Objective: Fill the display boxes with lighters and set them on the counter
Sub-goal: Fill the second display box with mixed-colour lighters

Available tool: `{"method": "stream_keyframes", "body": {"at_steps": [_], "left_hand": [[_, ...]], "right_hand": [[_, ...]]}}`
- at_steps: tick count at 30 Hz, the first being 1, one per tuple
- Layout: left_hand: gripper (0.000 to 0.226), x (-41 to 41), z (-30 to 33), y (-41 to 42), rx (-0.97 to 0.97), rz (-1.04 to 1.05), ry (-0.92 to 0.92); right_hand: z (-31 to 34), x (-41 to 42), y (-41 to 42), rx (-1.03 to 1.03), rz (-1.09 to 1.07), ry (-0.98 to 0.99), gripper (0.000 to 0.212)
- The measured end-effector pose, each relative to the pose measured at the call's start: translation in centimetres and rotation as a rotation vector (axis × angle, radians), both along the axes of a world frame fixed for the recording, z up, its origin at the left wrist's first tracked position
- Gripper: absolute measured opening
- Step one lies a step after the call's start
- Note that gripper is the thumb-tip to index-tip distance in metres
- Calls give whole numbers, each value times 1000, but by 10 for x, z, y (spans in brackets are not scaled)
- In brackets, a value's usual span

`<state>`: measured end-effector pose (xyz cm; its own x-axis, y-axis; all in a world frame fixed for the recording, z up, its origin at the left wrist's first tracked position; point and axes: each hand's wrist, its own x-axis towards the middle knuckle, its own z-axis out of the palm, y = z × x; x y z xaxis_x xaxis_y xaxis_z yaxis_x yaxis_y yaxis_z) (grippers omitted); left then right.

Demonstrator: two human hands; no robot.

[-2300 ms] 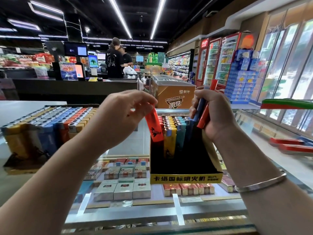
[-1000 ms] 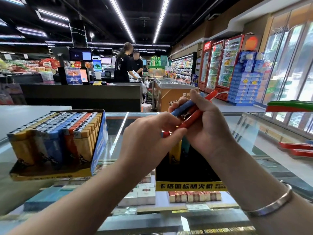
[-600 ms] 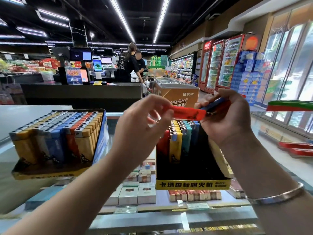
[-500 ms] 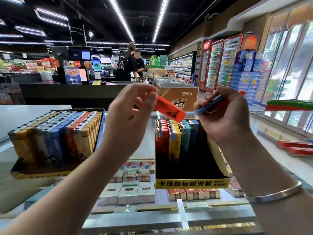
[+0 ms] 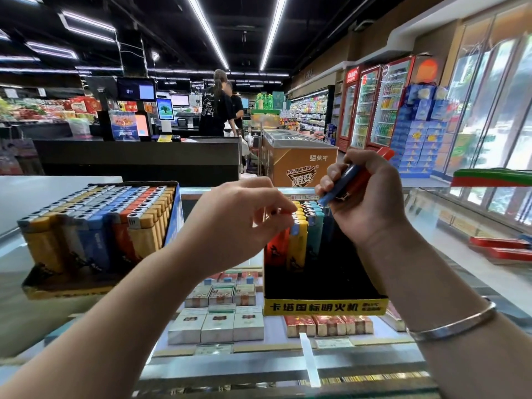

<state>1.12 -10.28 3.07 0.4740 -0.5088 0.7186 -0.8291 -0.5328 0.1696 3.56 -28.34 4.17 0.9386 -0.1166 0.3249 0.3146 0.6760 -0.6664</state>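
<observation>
The left hand pinches a red lighter, seating it in the box on the glass table. The right hand grips spare lighters. Best to push it straight down, upright beside the yellow row. A full box stands left.

You are standing in a supermarket. Ahead of you are a checkout desk with screens, drink fridges along the right wall and stocked shelves; cigarette packs lie under the glass surface.
</observation>
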Motion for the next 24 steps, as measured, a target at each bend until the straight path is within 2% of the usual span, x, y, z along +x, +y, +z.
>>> {"method": "stream_keyframes", "body": {"at_steps": [3,8,19,24], "left_hand": [[23,1,-2,-3,-8,26,30],[7,2,-3,-4,-117,77,100],[22,2,3,3,-136,30,380],[18,1,7,5,-64,40,313]], "right_hand": [[-1,0,2,-13,6,7,43],[-1,0,1,3,19,21,35],[0,-2,2,-13,17,13,28],[-1,-2,2,-24,11,18,27]]}}
